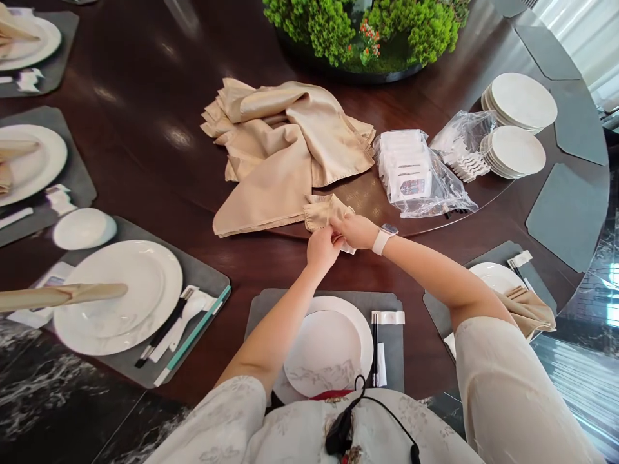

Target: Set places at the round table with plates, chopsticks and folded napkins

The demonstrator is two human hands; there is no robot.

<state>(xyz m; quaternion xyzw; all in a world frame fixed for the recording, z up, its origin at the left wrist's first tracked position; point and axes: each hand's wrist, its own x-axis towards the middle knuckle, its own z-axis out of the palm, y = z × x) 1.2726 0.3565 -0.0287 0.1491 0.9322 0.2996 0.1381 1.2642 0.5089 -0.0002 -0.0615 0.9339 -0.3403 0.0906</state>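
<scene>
My left hand and my right hand both pinch a small folded beige napkin at the edge of the dark turntable. My right wrist wears a white watch. Just beyond lies a loose pile of beige napkins. Below my hands, a white plate sits on a grey placemat, with black chopsticks to its right.
Clear bags of white packets and two stacks of white plates sit at the right. A green plant centrepiece stands at the back. Set places with plates and a rolled napkin line the left.
</scene>
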